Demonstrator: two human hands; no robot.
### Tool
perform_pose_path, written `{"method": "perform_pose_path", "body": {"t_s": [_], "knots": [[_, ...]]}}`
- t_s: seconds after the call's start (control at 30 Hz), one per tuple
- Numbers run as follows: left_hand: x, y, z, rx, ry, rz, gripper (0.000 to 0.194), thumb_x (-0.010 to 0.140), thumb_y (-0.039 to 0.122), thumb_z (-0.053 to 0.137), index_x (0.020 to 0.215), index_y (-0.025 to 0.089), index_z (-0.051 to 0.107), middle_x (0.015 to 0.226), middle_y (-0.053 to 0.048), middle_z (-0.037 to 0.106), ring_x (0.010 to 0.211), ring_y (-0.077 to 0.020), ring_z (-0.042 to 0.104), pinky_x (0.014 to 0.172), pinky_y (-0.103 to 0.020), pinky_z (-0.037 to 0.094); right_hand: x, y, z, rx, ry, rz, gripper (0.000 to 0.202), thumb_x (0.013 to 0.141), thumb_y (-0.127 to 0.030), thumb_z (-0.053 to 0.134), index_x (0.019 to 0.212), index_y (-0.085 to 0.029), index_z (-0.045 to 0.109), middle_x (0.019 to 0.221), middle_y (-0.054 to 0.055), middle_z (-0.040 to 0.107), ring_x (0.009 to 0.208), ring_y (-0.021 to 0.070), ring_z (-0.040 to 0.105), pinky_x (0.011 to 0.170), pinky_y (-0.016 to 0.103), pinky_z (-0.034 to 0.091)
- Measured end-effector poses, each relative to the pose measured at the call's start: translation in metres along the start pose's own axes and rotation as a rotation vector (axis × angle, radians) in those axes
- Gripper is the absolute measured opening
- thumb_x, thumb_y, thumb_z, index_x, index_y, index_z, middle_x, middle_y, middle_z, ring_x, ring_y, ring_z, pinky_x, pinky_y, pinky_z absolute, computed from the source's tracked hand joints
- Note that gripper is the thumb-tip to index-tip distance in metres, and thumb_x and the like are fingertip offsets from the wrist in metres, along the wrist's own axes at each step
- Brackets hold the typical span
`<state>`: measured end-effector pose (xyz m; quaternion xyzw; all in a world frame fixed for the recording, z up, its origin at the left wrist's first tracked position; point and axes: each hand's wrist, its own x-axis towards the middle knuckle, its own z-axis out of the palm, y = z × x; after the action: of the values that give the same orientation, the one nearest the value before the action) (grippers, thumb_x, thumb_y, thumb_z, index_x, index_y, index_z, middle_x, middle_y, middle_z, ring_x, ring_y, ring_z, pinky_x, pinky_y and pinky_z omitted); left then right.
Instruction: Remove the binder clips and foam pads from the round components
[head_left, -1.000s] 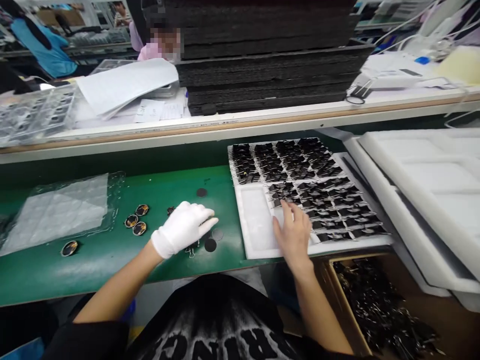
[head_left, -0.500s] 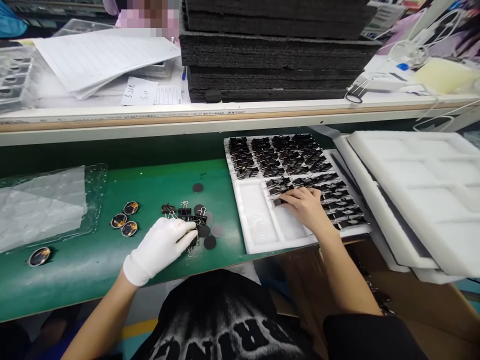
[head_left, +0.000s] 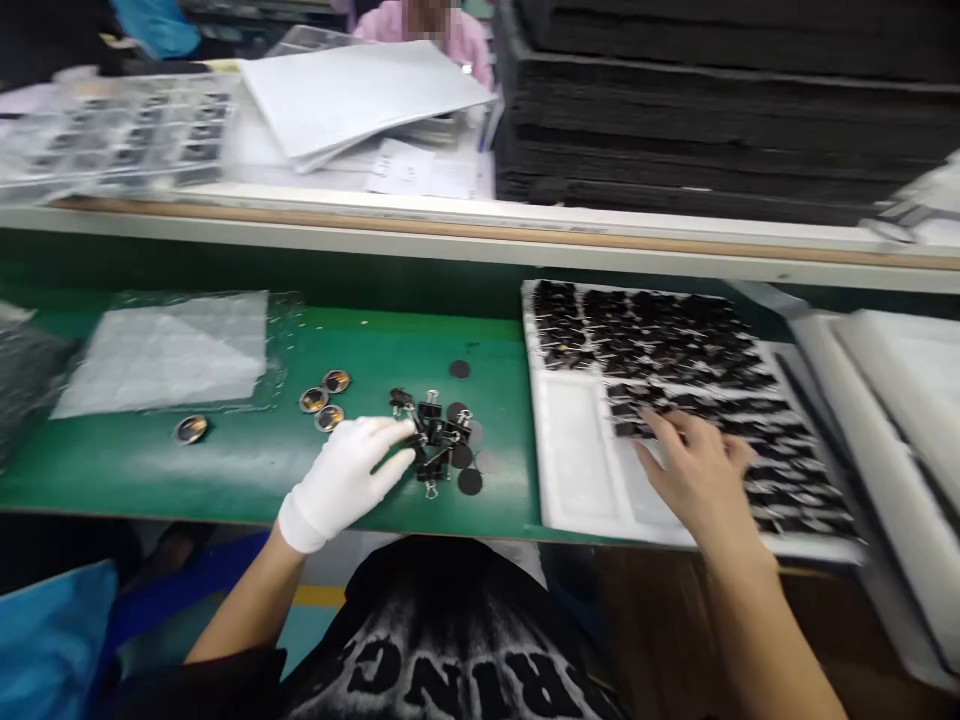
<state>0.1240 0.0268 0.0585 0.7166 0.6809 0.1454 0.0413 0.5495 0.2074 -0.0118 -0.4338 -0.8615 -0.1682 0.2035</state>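
Observation:
My left hand (head_left: 352, 475), in a white glove, is at the left edge of a loose group of black binder clips (head_left: 431, 437) on the green mat. Its thumb and fingers are apart, the tips close to the clips; whether they touch is unclear. My bare right hand (head_left: 697, 475) hovers with spread fingers over a white foam tray (head_left: 574, 440) packed with rows of binder clips (head_left: 660, 330). Nothing shows between its fingers, and a short row of clips (head_left: 630, 405) lies just beyond the fingertips. Several dark round discs (head_left: 470, 481) lie beside the loose clips.
Several round lens-like pieces (head_left: 313, 400) lie left on the green mat (head_left: 247, 460), by a clear plastic sheet (head_left: 172, 355). More white foam trays (head_left: 907, 370) lean at the right. On the shelf are papers (head_left: 367, 90) and stacked black foam (head_left: 712, 130). A person sits beyond.
The view has swung left, with some blur. My right hand has let go of a binder clip in the tray and drawn back, fingers spread. My left hand's fingers have parted beside the loose clips.

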Motion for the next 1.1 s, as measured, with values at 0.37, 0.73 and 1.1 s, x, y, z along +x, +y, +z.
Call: {"method": "perform_pose_path", "body": {"t_s": [0.37, 0.73, 1.1], "knots": [[-0.115, -0.203, -0.03, 0.241, 0.432, -1.057, 0.052, 0.102, 0.043, 0.037, 0.131, 0.006, 0.059, 0.135, -0.023, 0.062, 0.133, -0.0364, 0.056, 0.115, -0.052, 0.043, 0.04, -0.106, -0.006, 0.409, -0.03, -0.476, 0.023, 0.102, -0.017, 0.058, 0.124, -0.023, 0.061, 0.112, 0.009, 0.075, 0.099, 0.021, 0.071, 0.092, 0.042, 0.038], [-0.08, -0.094, 0.031, 0.315, 0.325, -0.711, 0.05, 0.099, 0.035, 0.045, 0.139, 0.008, 0.057, 0.147, -0.027, 0.054, 0.142, -0.0384, 0.047, 0.116, -0.054, 0.039, 0.097, -0.141, 0.019, 0.341, -0.205, -0.509, 0.023, 0.104, -0.024, 0.051, 0.119, -0.018, 0.067, 0.122, 0.013, 0.07, 0.103, 0.0284, 0.064, 0.088, 0.043, 0.041], [0.072, -0.105, -0.013, 0.448, -0.338, -0.618, 0.06, 0.089, 0.065, 0.057, 0.11, 0.011, 0.072, 0.111, -0.024, 0.072, 0.106, -0.0407, 0.068, 0.086, -0.046, 0.048, 0.188, -0.186, 0.084, 0.732, -0.51, -0.115, 0.05, 0.078, -0.018, 0.085, 0.127, -0.02, 0.071, 0.115, 0.014, 0.064, 0.1, 0.0277, 0.063, 0.086, 0.037, 0.047]]}}
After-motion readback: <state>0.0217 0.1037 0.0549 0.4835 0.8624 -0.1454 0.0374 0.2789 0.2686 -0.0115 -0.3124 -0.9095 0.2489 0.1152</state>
